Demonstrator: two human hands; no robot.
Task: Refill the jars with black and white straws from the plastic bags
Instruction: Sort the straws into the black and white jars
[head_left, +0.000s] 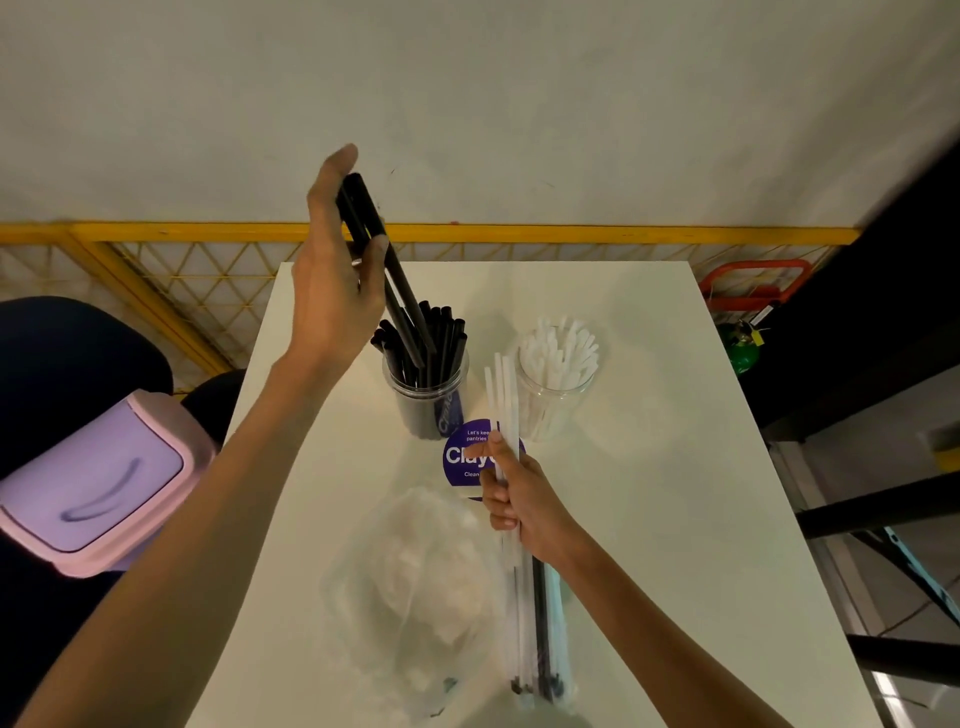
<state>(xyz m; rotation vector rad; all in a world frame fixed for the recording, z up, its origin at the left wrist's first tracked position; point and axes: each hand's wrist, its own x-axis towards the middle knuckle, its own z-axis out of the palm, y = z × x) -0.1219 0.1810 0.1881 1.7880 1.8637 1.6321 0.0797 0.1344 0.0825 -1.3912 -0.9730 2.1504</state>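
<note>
While the left hand (332, 291) pinches a few black straws (397, 275) whose tips dip into the black-straw jar (426, 410), the right hand (519, 499) grips a mostly white bundle (504, 395) just nearer than that jar. The white-straw jar (558, 405) sits right of it.

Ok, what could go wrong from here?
The left hand holds the long black plastic straws tilted over the crowded clear plastic jar of black straws; they could catch on the others and miss, or tip it.
The right hand grips a mixed bundle of white and black straws, so a black one might end up in the clear jar of white straws.
</note>
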